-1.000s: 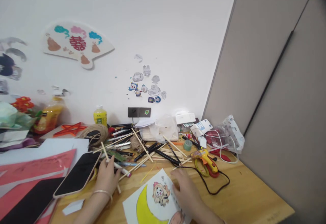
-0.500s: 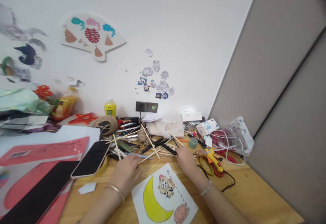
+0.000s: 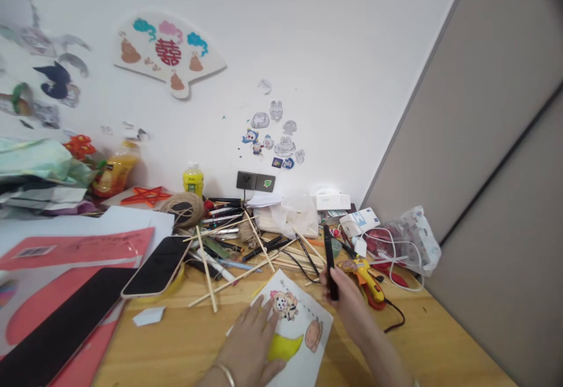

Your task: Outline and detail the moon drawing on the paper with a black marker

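My left hand (image 3: 253,340) lies with fingers spread on a white sheet of paper (image 3: 299,369), covering part of a yellow crescent moon (image 3: 285,347) drawn on it. The sheet also bears a small hooded character (image 3: 285,305) and a pinkish-brown round figure (image 3: 314,335). Over the sheet's right edge, my right hand (image 3: 347,305) is closed around a black marker (image 3: 329,261), held upright. Whether the marker's cap is on, I cannot tell. Behind the paper lie loose wooden sticks (image 3: 206,270) and several pens (image 3: 215,264).
A yellow glue gun (image 3: 368,278) with its cord rests at the right, near a white cable (image 3: 417,258). At the left are a phone (image 3: 156,267), a black strip (image 3: 65,331) and pink-printed packaging (image 3: 88,252). Twine (image 3: 185,208) and a yellow bottle (image 3: 193,179) stand farther back.
My right hand has picked up the black marker from among the sticks and lifted it. My left hand has moved right from the sticks onto the paper, which has shifted slightly.
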Action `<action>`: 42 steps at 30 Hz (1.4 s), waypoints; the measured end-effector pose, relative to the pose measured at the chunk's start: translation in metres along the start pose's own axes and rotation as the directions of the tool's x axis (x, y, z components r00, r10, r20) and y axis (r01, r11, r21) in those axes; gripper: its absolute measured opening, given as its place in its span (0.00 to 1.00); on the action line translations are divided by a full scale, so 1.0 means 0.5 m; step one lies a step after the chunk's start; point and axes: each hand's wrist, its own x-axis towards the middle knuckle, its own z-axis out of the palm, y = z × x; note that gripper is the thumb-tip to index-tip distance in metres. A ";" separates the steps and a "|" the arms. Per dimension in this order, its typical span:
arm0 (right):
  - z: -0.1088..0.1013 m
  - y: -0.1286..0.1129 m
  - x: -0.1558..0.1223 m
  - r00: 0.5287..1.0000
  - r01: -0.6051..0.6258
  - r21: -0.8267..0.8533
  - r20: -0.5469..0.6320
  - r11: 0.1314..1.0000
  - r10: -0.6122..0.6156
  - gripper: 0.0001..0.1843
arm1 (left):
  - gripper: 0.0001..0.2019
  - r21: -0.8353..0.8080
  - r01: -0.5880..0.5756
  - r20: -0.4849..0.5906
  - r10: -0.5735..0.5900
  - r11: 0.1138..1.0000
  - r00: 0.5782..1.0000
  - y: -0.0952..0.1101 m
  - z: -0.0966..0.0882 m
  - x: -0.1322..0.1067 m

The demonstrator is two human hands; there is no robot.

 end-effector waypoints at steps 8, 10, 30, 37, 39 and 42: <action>0.080 0.060 -0.073 0.981 0.007 0.106 0.194 0.994 -0.028 0.19 | 0.13 -0.550 -0.066 -0.220 -0.068 0.832 0.973 0.065 -0.082 -0.004; 0.087 0.057 -0.074 0.975 0.026 0.073 0.218 0.997 -0.041 0.18 | 0.11 -0.518 -0.064 -0.210 -0.055 0.853 0.976 0.068 -0.092 0.001; 0.071 0.033 -0.081 0.927 0.096 -0.015 0.365 0.995 -0.084 0.16 | 0.07 -0.168 -0.088 -0.220 0.050 0.982 0.974 0.064 -0.107 -0.040; 0.081 0.002 -0.103 0.939 0.065 -0.081 0.343 0.995 -0.033 0.12 | 0.15 -0.004 -0.337 -0.459 0.297 0.942 0.837 0.045 -0.104 -0.056; 0.083 -0.005 -0.113 0.914 -0.025 -0.192 0.394 0.981 0.100 0.09 | 0.20 0.164 -0.305 -0.570 0.343 0.938 0.746 0.041 -0.113 -0.062; 0.082 -0.007 -0.129 0.844 -0.025 -0.377 0.489 0.926 0.222 0.03 | 0.15 0.298 -0.318 -0.504 0.431 0.900 0.748 0.035 -0.125 -0.069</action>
